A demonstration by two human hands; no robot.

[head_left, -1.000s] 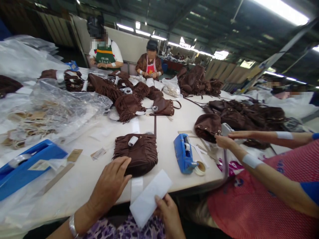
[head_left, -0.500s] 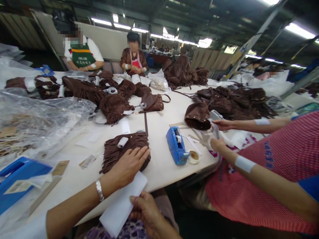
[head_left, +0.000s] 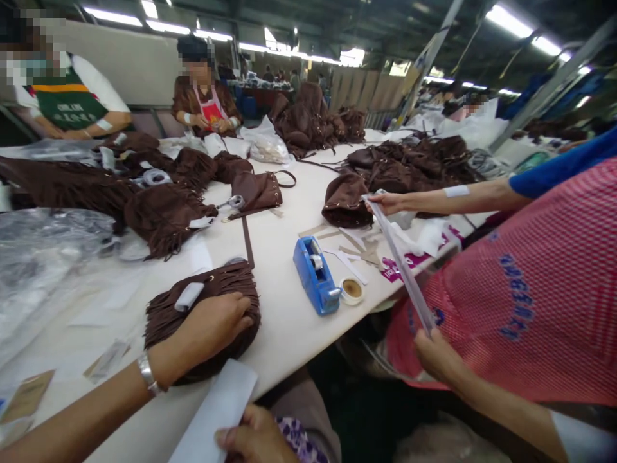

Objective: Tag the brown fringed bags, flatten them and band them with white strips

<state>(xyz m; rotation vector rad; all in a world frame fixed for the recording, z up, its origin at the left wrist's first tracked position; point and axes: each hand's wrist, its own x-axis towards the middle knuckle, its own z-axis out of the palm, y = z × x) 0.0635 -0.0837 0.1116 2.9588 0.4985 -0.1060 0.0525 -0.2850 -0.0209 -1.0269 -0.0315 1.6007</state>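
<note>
A dark brown fringed bag (head_left: 202, 321) lies flat on the table in front of me, with a white wrapped piece (head_left: 189, 296) on its upper side. My left hand (head_left: 216, 328), a silver bracelet at its wrist, rests on the bag with its fingers curled into the fringe near the right side. Low in the view, at the table's front edge, my right hand (head_left: 255, 437) pinches a folded white sheet (head_left: 216, 408) between thumb and fingers. The sheet's upper end comes close to the bag's lower edge.
A blue tape dispenser (head_left: 315, 273) and a tape roll (head_left: 351, 290) stand to the right. Beside me a co-worker's hands (head_left: 385, 203) stretch a pale strip (head_left: 402, 260). Brown bags (head_left: 255, 193) are piled further back; clear plastic (head_left: 48, 257) covers the left. Two people sit opposite.
My view has swung right, so the table's things sit further left. My left hand's fingers, flat on the bag before, are now curled. The co-worker has pulled a strip out long.
</note>
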